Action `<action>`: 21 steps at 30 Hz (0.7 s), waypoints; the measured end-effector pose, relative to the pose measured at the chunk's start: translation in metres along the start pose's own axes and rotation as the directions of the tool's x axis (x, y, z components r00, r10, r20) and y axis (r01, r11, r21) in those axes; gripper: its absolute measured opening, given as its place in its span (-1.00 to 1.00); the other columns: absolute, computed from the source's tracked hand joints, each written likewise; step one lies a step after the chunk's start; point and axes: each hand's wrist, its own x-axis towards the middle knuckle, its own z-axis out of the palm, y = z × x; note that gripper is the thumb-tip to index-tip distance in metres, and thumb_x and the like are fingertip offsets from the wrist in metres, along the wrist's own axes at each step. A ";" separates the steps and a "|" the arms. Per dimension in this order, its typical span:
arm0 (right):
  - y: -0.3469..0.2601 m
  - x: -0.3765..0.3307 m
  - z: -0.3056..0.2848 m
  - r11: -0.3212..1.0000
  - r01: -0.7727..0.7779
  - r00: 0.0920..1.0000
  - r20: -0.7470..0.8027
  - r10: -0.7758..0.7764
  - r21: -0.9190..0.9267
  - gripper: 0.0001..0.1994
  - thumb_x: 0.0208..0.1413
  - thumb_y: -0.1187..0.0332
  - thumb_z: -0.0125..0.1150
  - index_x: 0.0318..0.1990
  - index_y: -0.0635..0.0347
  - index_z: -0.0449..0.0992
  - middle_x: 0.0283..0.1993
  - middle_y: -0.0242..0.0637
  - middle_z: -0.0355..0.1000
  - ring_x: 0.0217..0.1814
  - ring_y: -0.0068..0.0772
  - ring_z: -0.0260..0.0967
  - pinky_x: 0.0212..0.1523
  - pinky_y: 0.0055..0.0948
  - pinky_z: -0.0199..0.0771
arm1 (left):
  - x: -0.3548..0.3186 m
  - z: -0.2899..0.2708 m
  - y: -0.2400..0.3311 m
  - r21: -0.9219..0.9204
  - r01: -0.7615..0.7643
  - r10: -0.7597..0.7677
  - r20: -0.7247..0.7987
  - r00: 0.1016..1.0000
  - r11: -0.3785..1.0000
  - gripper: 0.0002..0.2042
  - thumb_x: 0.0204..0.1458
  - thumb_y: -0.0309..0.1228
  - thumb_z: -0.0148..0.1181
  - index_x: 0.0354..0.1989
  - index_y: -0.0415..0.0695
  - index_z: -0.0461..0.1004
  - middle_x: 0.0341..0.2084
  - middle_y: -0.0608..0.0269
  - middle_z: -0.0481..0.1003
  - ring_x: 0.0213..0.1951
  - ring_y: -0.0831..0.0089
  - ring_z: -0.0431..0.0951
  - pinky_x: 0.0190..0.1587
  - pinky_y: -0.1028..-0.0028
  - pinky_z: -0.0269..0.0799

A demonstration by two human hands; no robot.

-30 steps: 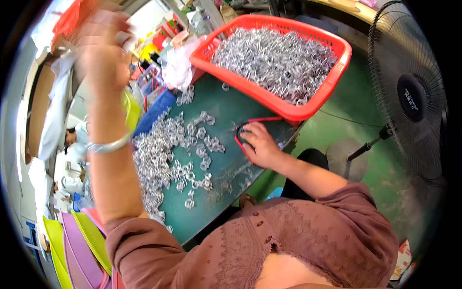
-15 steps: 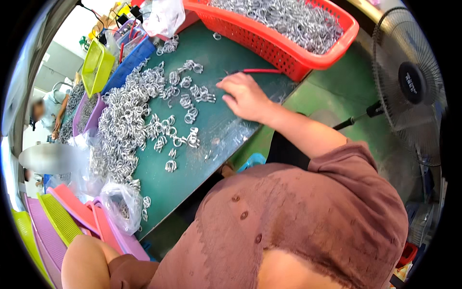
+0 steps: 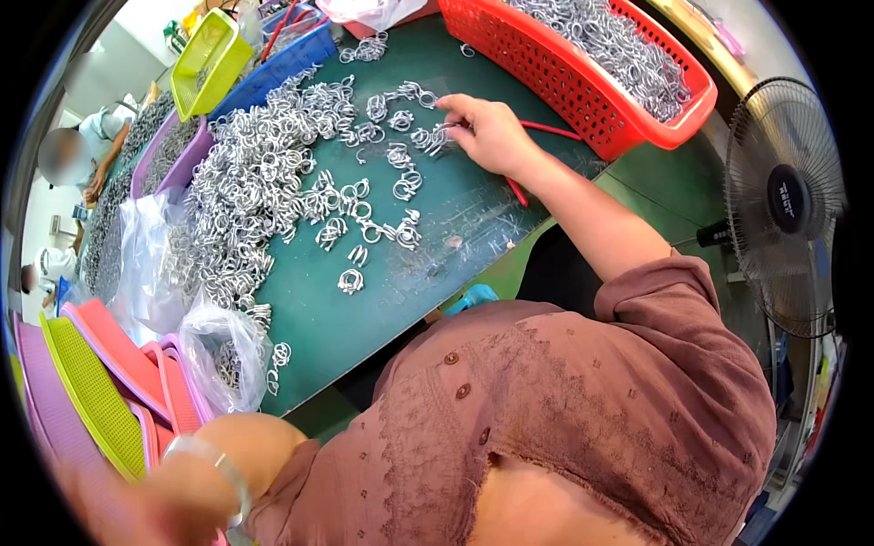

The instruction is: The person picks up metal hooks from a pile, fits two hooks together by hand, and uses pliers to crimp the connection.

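My right hand (image 3: 490, 135) is over the green tabletop, fingers bent, thumb and index finger apart. Beside its fingertips lies a small cluster of shiny metal rings (image 3: 428, 140). Under the hand and wrist runs a tool with two red handles (image 3: 552, 130); its head is hidden. More small groups of joined rings (image 3: 407, 185) are spread to the left, beside a large heap of them (image 3: 250, 173). My left hand (image 3: 137, 496) is low at the left, smeared by motion, a pale band at its wrist. Its fingers cannot be made out.
A red basket (image 3: 583, 86) full of metal pieces stands at the far right. Yellow-green (image 3: 211, 64), blue (image 3: 273, 68) and purple (image 3: 173, 155) bins line the far left. Clear plastic bags (image 3: 223, 355) and stacked coloured baskets (image 3: 96, 391) are near left. A fan (image 3: 785, 205) stands right; a person (image 3: 96, 136) sits beyond.
My left hand has come into view at the lower left. My right hand stays near the ring clusters, and a second red handle now shows below it. The whole view has shifted.
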 end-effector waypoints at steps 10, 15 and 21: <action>-0.073 0.053 -0.012 0.863 -0.060 0.923 0.358 -0.144 0.502 -0.64 -0.03 0.58 0.05 -0.01 0.27 0.31 -0.31 -0.38 0.38 -0.25 -0.66 0.28 -0.20 -0.61 0.32 | -0.139 0.123 -0.070 0.186 0.735 -0.520 0.816 0.255 0.652 -0.45 -0.06 -0.52 0.10 0.15 -0.21 0.08 0.07 0.16 0.21 0.11 0.36 0.18 0.07 0.44 0.16; -0.096 0.054 0.014 0.681 -0.235 0.862 0.473 -0.184 0.693 -0.62 -0.08 0.64 -0.01 -0.01 0.28 0.30 -0.31 -0.35 0.39 -0.35 -0.65 0.27 -0.30 -0.64 0.33 | -0.137 0.117 -0.081 0.170 0.951 -0.504 0.864 -0.018 0.259 -0.56 -0.10 -0.51 0.16 0.00 -0.26 0.23 -0.26 0.25 0.41 -0.24 0.55 0.40 -0.20 0.56 0.32; -0.099 0.046 0.042 0.530 -0.338 0.860 0.484 -0.160 0.777 -0.59 -0.12 0.69 -0.06 -0.01 0.29 0.30 -0.24 -0.30 0.37 -0.26 -0.59 0.30 -0.22 -0.57 0.37 | -0.140 0.096 -0.082 0.157 0.974 -0.657 0.753 -0.009 0.166 -0.74 -0.12 -0.54 0.19 -0.24 -0.17 0.29 -0.43 0.38 0.39 -0.45 0.69 0.36 -0.44 0.68 0.29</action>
